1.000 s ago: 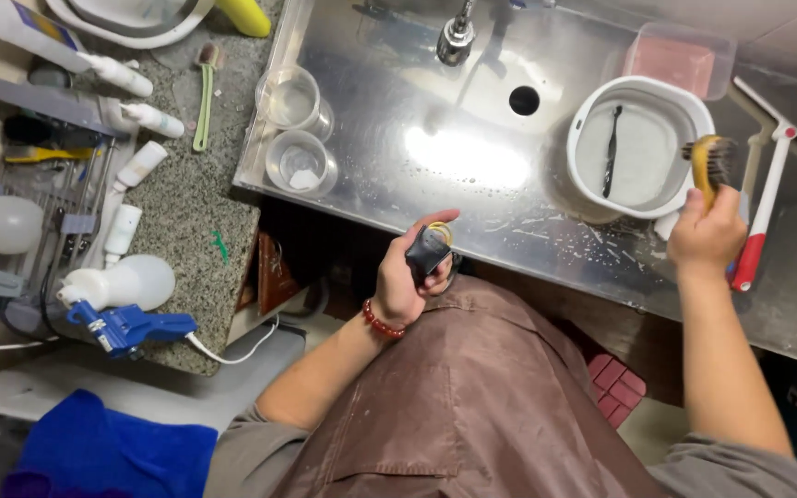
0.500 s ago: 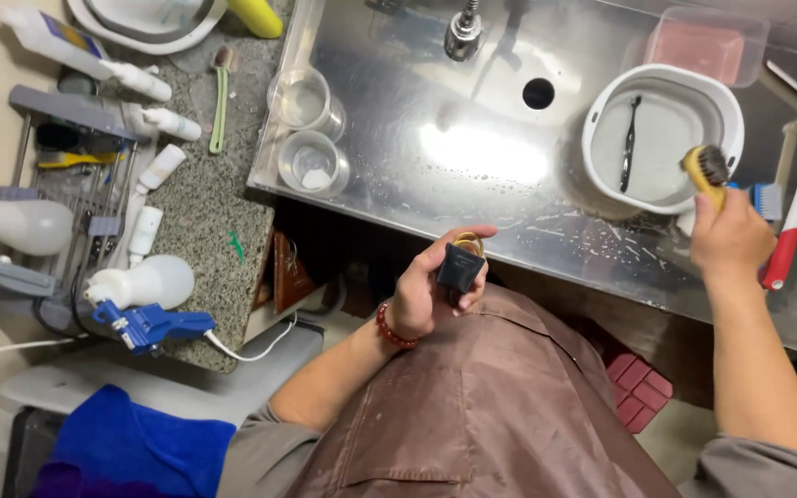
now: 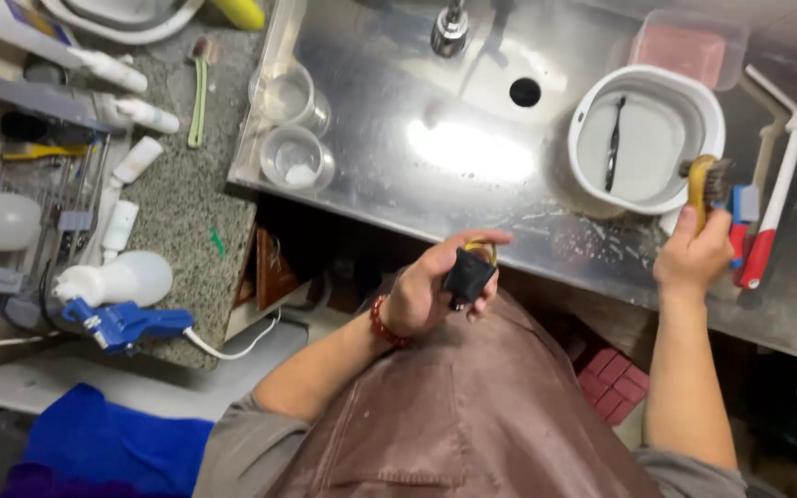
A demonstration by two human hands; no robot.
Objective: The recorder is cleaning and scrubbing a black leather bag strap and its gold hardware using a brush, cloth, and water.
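Clamped in the left hand (image 3: 422, 295), a small black block-shaped part with a yellow ring (image 3: 469, 274) sat just off the near edge of the stainless steel sink (image 3: 398, 175), over the brown apron (image 3: 472, 406). Fingers of the right hand (image 3: 691, 261) were closed around a yellow-handled bristle brush (image 3: 701, 184), which stood beside the rim of the white round plastic tub (image 3: 646, 138) in the basin. A red-and-white squeegee (image 3: 772, 217) lay just right of that hand. Bare steel stretched between the tub and two clear plastic cups (image 3: 295, 157) at the basin's left edge.
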